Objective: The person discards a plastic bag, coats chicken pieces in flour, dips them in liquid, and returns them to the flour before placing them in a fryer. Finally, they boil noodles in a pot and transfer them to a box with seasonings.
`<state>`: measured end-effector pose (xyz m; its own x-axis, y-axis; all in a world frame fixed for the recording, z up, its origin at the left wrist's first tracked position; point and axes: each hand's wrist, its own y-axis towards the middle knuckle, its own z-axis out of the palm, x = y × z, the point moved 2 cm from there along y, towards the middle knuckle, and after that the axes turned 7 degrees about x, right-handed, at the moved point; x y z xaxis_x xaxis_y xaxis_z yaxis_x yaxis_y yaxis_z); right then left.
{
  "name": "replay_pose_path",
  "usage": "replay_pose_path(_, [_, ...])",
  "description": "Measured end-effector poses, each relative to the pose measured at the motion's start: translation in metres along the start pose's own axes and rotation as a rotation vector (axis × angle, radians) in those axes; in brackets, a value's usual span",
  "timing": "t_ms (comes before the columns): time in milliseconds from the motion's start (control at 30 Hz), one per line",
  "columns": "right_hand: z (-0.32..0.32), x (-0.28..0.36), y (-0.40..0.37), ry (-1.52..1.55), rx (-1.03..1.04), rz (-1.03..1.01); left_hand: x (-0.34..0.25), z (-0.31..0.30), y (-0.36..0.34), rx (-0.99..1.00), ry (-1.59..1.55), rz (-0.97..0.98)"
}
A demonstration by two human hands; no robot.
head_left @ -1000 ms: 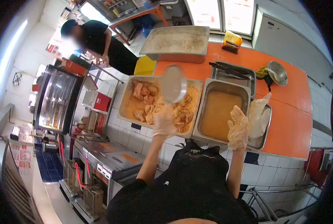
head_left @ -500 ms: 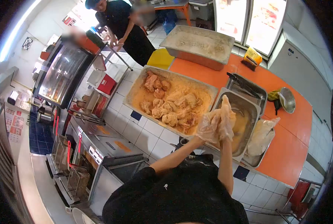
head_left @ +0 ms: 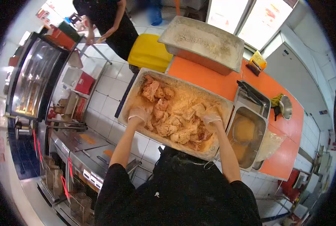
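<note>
A large metal tray (head_left: 127, 98) holds orange-tinted flour (head_left: 188, 96) and several coated chicken pieces (head_left: 168, 128). Wetter, redder pieces of chicken (head_left: 151, 89) lie at its far left. Inside the left end of the tray is my left hand (head_left: 139, 114), in a clear plastic glove, low in the flour beside the chicken. My right hand (head_left: 212, 119), also gloved, is down in the flour at the right, next to the chicken. Both hands look open, with fingers stretched into the flour and fingertips partly hidden. No piece is visibly gripped.
Right of the tray stands a metal pan (head_left: 265, 130) of cloudy liquid with a round strainer in it. Behind are a deep tray of pale flour (head_left: 237, 67) and a yellow lid (head_left: 149, 52). Fryers (head_left: 87, 152) stand at left. A co-worker (head_left: 104, 22) stands at the far left.
My hands were together above the liquid pan; now they are apart, lowered into the flour tray to the left. The view has shifted closer over the tray.
</note>
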<state>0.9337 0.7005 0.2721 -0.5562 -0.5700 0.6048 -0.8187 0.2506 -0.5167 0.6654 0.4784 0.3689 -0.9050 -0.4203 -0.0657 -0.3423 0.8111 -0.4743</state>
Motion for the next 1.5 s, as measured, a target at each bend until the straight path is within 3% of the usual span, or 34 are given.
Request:
replay_pose_path(100, [0.02,-0.004,0.016,-0.415,0.349,0.054,-0.004,0.034,0.02,0.221,-0.213,0.028])
replay_pose_path(167, [0.017,0.029,0.003,-0.361,0.377,0.112,-0.022,0.05,0.027,0.333,-0.306,0.126])
replay_pose_path(333, [-0.007,0.113,-0.033,0.148,0.202,0.301,-0.058,0.068,0.052,0.466,-0.389,0.297])
replay_pose_path(400, [0.009,0.107,-0.04,0.77,0.001,0.295,-0.07,0.072,0.055,0.466,-0.423,0.321])
replay_pose_path(433, [0.014,0.103,-0.037,0.796,-0.071,0.291,-0.077,0.075,0.057,0.455,-0.462,0.324])
replay_pose_path(533, [0.01,0.082,-0.043,0.572,-0.073,0.369,-0.098,0.058,0.05,0.347,-0.698,0.289])
replay_pose_path(633, [0.002,0.065,-0.067,0.259,0.09,0.484,-0.117,0.054,0.061,0.272,-0.871,0.277])
replay_pose_path(700, [-0.001,0.059,-0.079,0.047,0.224,0.59,-0.115,0.065,0.084,0.165,-0.639,0.347])
replay_pose_path(733, [0.005,0.057,-0.082,0.06,0.22,0.595,-0.102,0.099,0.1,0.206,-0.68,0.264])
replay_pose_path(800, [0.034,0.046,-0.077,-0.105,0.229,0.6,-0.106,0.065,0.091,0.128,-0.797,0.259])
replay_pose_path(833, [0.04,0.043,-0.075,-0.007,0.135,0.603,-0.105,0.051,0.086,0.047,-0.924,0.245])
replay_pose_path(867, [0.046,0.04,-0.07,0.171,-0.003,0.609,-0.103,0.063,0.089,-0.048,-0.654,0.264])
replay_pose_path(900, [0.053,0.038,-0.066,0.442,-0.183,0.598,-0.109,0.079,0.089,-0.05,-0.642,0.274])
replay_pose_path(967, [0.064,0.03,-0.051,0.883,-0.496,0.551,-0.137,0.076,0.079,-0.696,-0.367,0.46])
replay_pose_path(1033, [0.06,0.025,-0.038,1.06,-0.655,0.505,-0.15,0.082,0.099,-0.136,-0.656,0.442])
replay_pose_path(1067, [0.059,0.027,-0.035,1.075,-0.664,0.496,-0.158,0.086,0.108,0.025,-0.622,0.287])
replay_pose_path(1167, [0.05,0.03,-0.045,1.039,-0.606,0.441,-0.162,0.086,0.12,0.315,-0.574,0.205])
replay_pose_path(1233, [0.05,0.031,-0.063,0.969,-0.527,0.423,-0.156,0.073,0.104,-0.066,-0.948,0.46])
replay_pose_path(1267, [0.051,0.031,-0.073,0.921,-0.473,0.415,-0.153,0.072,0.095,-0.061,-0.943,0.458])
replay_pose_path(1300, [0.052,0.031,-0.082,0.874,-0.425,0.411,-0.145,0.071,0.088,-0.026,-1.172,0.335])
replay_pose_path(1367, [0.06,0.033,-0.1,0.798,-0.342,0.412,-0.117,0.044,0.064,0.027,-1.13,0.197])
replay_pose_path(1400, [0.065,0.036,-0.104,0.77,-0.308,0.407,-0.102,0.022,0.048,0.043,-0.861,0.19])
replay_pose_path(1467, [0.071,0.041,-0.111,0.734,-0.258,0.389,-0.089,0.012,0.023,-0.291,-0.759,0.203])
replay_pose_path(1500, [0.074,0.044,-0.113,0.724,-0.24,0.378,-0.071,0.025,0.026,-0.296,-0.745,0.21])
